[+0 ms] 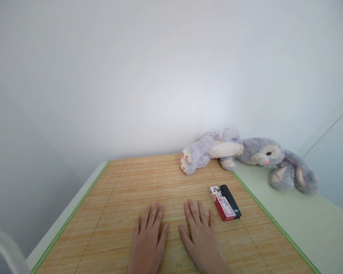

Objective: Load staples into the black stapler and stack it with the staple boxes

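Note:
My left hand (148,241) lies flat on the bamboo mat (137,182), palm down with its fingers apart. Beside it, a short gap to the right, my right hand (200,236) rests the same way, fingers spread and holding nothing. Just beyond the right hand's fingers, to the right, are a small red and white box (223,205) and a black stapler-like object (230,201), side by side and touching. Neither hand touches them. The lettering on the box is too small to read.
A grey plush rabbit (225,147) lies on its side along the wall at the back right, its ears reaching onto the pale table surface (297,213). Green edging (270,215) borders the mat. A blurred white curved object (5,247) stands at the lower left.

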A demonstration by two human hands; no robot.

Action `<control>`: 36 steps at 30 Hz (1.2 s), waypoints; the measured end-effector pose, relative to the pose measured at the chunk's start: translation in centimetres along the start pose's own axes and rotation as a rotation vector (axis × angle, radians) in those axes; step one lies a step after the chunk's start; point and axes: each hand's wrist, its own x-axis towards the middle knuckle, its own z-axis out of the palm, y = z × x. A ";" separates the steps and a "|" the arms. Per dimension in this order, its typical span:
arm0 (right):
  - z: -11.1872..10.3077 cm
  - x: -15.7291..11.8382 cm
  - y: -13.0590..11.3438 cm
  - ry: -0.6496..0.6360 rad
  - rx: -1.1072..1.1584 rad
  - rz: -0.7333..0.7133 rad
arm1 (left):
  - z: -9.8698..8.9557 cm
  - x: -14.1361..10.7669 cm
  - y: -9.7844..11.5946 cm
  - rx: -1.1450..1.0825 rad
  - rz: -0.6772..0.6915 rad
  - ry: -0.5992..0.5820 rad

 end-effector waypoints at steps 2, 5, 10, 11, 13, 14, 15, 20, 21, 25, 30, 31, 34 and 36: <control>-0.1 -0.1 0.0 -0.006 0.001 0.002 | 0.0 0.0 0.0 0.000 0.000 0.005; -0.3 -0.1 0.0 -0.021 0.005 0.011 | 0.1 -0.1 0.0 -0.001 0.006 0.012; -0.6 0.0 0.0 -0.028 0.013 0.012 | 0.2 -0.1 -0.2 -0.016 0.018 0.025; -0.6 0.0 -0.1 -0.029 0.014 0.010 | 0.2 -0.1 -0.2 -0.020 0.017 0.027; -0.6 0.1 -0.1 -0.032 0.016 0.005 | 0.2 -0.1 -0.2 -0.026 0.013 0.027; -0.6 0.1 -0.1 -0.034 0.017 0.006 | 0.2 -0.1 -0.2 -0.029 0.010 0.027; -0.6 0.1 -0.1 -0.037 0.018 0.006 | 0.3 -0.1 -0.2 -0.030 0.010 0.027; -0.8 0.1 -0.1 -0.047 0.019 0.015 | 0.3 -0.3 -0.2 -0.022 0.011 0.033; -0.8 0.1 -0.1 -0.045 0.020 0.015 | 0.3 -0.3 -0.2 -0.022 0.010 0.033; -1.0 0.2 0.0 -0.044 0.028 0.004 | 0.1 -0.4 -0.2 -0.030 0.011 0.019; -0.9 0.2 0.0 -0.045 0.034 -0.002 | 0.3 -0.2 -0.2 -0.033 0.014 0.024; -0.9 0.2 0.0 -0.042 0.035 -0.003 | 0.3 -0.2 -0.3 -0.031 0.013 0.025; -0.8 0.2 0.0 -0.033 0.034 -0.005 | 0.3 -0.1 -0.3 -0.029 0.012 0.023; -0.8 0.2 0.0 -0.030 0.032 -0.003 | 0.2 0.0 -0.3 -0.031 0.012 0.020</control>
